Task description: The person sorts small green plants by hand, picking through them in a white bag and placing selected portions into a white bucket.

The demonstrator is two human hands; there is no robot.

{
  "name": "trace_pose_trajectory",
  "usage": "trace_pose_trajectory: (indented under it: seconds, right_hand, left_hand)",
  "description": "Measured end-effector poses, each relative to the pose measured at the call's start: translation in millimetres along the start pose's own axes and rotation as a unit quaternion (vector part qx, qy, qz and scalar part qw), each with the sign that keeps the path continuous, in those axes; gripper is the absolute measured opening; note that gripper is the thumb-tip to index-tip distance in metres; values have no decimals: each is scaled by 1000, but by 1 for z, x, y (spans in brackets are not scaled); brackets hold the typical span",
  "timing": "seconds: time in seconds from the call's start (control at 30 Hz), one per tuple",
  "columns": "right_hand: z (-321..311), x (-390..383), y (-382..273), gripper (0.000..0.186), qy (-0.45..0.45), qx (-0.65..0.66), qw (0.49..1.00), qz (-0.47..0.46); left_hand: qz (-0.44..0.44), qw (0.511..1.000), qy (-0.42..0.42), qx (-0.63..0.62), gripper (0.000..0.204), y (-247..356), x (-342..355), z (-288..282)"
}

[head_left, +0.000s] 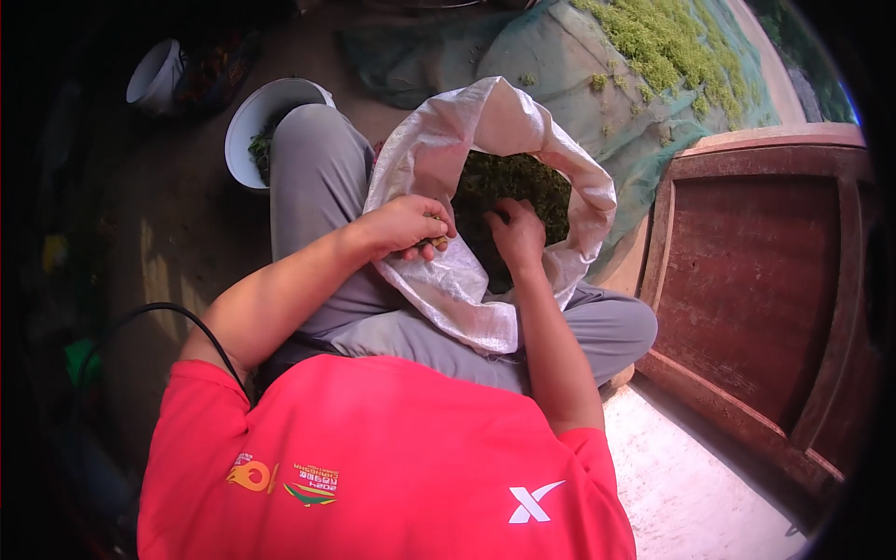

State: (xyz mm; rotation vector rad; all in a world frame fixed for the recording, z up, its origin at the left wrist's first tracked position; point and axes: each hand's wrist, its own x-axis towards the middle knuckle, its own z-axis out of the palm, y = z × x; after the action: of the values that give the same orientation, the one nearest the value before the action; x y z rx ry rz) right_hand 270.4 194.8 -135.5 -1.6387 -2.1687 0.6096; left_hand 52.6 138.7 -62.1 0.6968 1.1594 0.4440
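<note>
- The woven sack point(448, 280) sits mid-frame on the person's lap, holding plant matter point(518, 191).
- The right hand point(516, 233) is inside its mouth; the left hand point(406, 224) rests at its left rim.
- A bowl point(245, 121) lies upper left, behind the knee.
- A net point(597, 103) spreads across the upper right.
- A wooden door point(756, 289) lies at the right.

a single head-worn fisheye view looks steeply down, close over the person's red shirt point(392, 457) at six o'clock, toward the white sack point(448, 159) on the lap near twelve o'clock; edges bend.
</note>
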Motion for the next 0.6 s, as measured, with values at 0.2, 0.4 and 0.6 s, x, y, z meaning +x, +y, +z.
trace_pose_trajectory:
  seconds: [0.2,0.4,0.6]
  right_hand:
    - [-37,-15,-12,16,-132,416,891,124]
    - [-51,-24,-40,12,-199,466,853,129]
    - [-64,-3,-48,30,-260,484,821,158]
  left_hand:
    - [47,995,-11,-83,21,8,6,16]
    - [47,988,-9,-147,22,8,12,24]
    - [39,994,26,-99,19,-11,17,11]
